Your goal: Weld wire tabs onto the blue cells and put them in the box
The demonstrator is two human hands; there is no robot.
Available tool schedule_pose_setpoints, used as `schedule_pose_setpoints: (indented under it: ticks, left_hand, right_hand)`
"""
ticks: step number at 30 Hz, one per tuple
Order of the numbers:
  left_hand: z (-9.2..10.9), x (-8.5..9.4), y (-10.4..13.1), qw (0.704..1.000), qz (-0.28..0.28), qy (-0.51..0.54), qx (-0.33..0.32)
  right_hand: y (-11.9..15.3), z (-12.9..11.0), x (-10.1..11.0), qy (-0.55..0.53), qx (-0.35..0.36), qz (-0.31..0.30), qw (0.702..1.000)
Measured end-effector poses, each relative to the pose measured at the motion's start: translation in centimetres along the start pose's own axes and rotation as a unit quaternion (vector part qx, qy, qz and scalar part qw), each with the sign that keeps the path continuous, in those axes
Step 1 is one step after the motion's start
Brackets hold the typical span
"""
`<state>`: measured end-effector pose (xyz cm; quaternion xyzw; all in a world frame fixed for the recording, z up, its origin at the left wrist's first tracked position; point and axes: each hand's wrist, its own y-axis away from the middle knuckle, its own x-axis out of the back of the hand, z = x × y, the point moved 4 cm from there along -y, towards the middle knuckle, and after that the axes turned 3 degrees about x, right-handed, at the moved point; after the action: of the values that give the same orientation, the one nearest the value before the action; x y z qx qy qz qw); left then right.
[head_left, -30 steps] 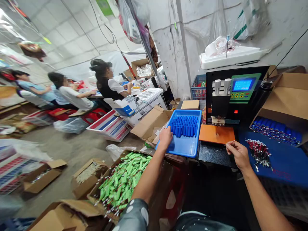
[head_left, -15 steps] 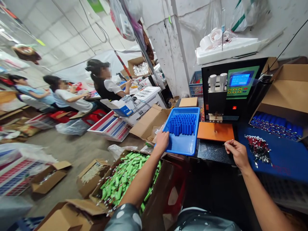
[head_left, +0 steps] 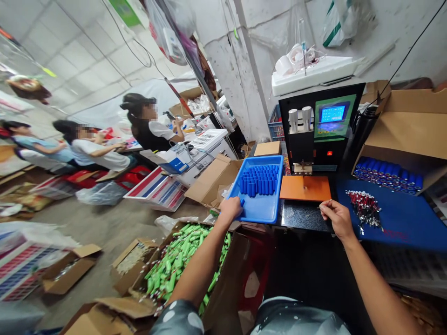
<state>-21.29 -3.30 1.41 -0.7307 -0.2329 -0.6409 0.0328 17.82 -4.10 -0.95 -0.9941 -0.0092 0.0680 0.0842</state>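
My left hand is closed at the near left corner of a blue plastic tray. A blue battery cell sticks out from its fingers. Inside the tray, several rows of blue battery cells stand upright. My right hand is pinched over the front edge of the black work surface, just short of an orange plate. Something small and thin shows at its fingertips, too small to name. Behind the plate stands a black spot welding machine with a lit screen.
Right of my right hand, a bundle of red and black wire leads lies on a blue mat. Beyond it, a cardboard box holds blue cells. A box of green wired cells stands below my left arm. Several people sit working at the left.
The blue cell now shows in my left hand, which has moved slightly left and down. My right hand keeps its pinch near the plate. The whole view has shifted a little.
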Motion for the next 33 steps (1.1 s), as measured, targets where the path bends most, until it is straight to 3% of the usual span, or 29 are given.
schedule_pose_setpoints:
  ticks: [3, 6, 9, 11, 17, 20, 22, 27, 33]
  left_hand:
    - [0.3, 0.3, 0.3, 1.0, 0.023, 0.017, -0.009]
    - [1.4, 1.5, 1.0, 0.985, 0.117, 0.101, -0.075]
    - [3.5, 3.3, 2.3, 0.934, 0.22, 0.23, -0.165]
    - [5.7, 4.3, 3.2, 0.892, 0.238, 0.312, -0.224]
    - [13.9, 6.0, 4.4, 0.807, 0.162, 0.46, -0.334]
    - [17.8, 5.8, 4.0, 0.786, 0.103, 0.499, -0.351]
    - [19.9, 5.6, 3.6, 0.787, 0.095, 0.497, -0.353]
    - [22.1, 4.4, 2.5, 0.777, 0.104, 0.521, -0.339]
    - [22.9, 2.4, 1.7, 0.688, 0.028, 0.638, -0.345]
  right_hand:
    - [0.3, 0.1, 0.5, 0.002, -0.003, 0.003, 1.0]
    - [0.5, 0.4, 1.2, 0.0, -0.01, 0.008, 1.0]
    - [0.5, 0.6, 1.5, -0.01, -0.01, 0.013, 1.0]
    - [0.5, 0.6, 1.4, -0.017, -0.01, 0.016, 1.0]
    - [0.2, 0.6, 1.1, -0.043, -0.024, 0.037, 0.998]
    - [-0.1, 0.5, 1.1, -0.053, -0.025, 0.06, 0.996]
    - [-0.2, 0.4, 1.2, -0.054, -0.027, 0.077, 0.995]
    - [-1.4, -0.3, 0.9, -0.047, -0.029, 0.109, 0.993]
    - [-5.1, -1.1, -0.4, -0.046, -0.053, 0.11, 0.991]
